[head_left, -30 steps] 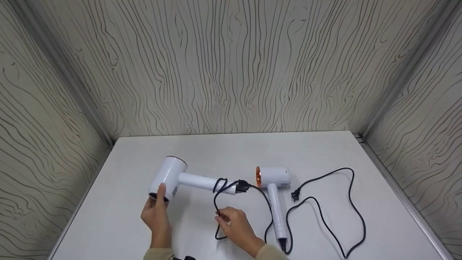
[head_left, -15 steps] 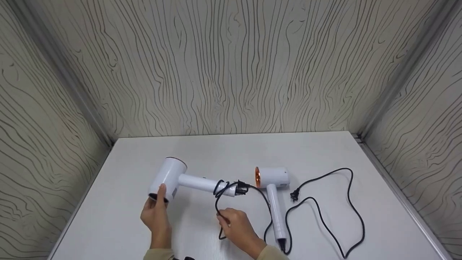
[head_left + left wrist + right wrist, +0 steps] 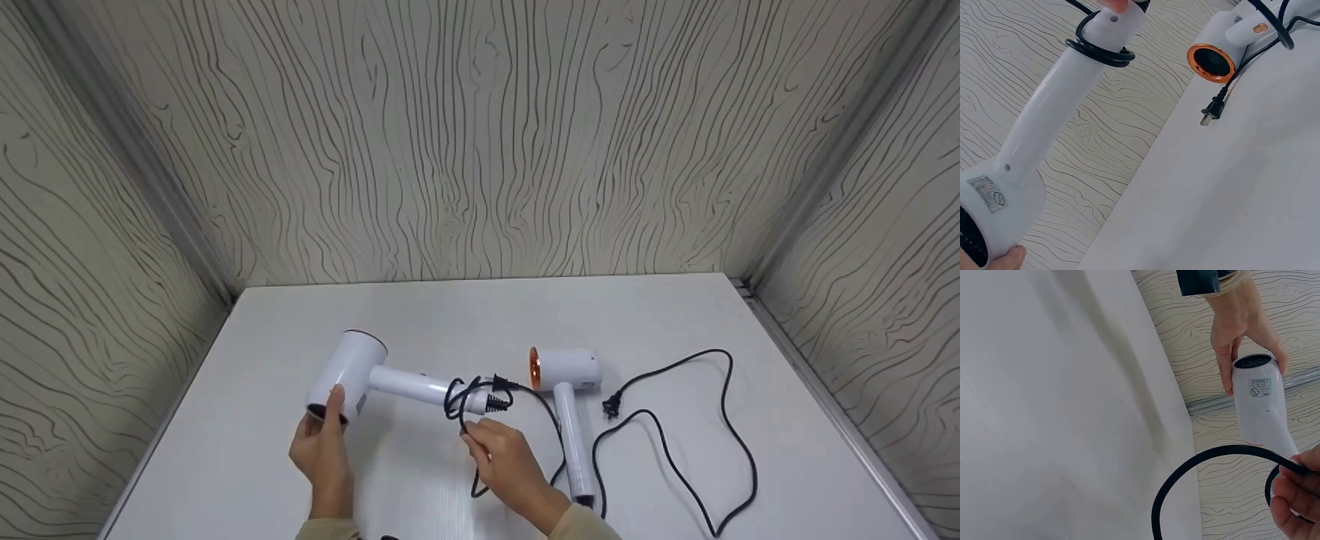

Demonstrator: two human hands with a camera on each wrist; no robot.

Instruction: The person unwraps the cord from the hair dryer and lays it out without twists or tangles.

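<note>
My left hand point(image 3: 324, 457) grips a white hair dryer point(image 3: 349, 367) at the near end of its barrel, thumb on top. The dryer is held over the table with its handle pointing right. A black cord point(image 3: 1230, 449) is looped round the handle's end, as the left wrist view shows in its coils point(image 3: 1098, 53). My right hand point(image 3: 510, 461) pinches this cord just below the handle's end, between thumb and fingers. The cord's plug point(image 3: 1216, 107) lies on the table beyond the handle, close to a second white hair dryer point(image 3: 570, 369) with an orange-rimmed opening.
The second dryer's black cord point(image 3: 727, 412) winds across the right of the white table point(image 3: 420, 307), its plug point(image 3: 611, 406) beside that dryer. Wood-patterned walls point(image 3: 480, 150) stand at the back and both sides.
My right hand has moved up and slightly right, bringing the cord closer to the handle's end. The coils there look more bunched. My left hand and its dryer have hardly moved.
</note>
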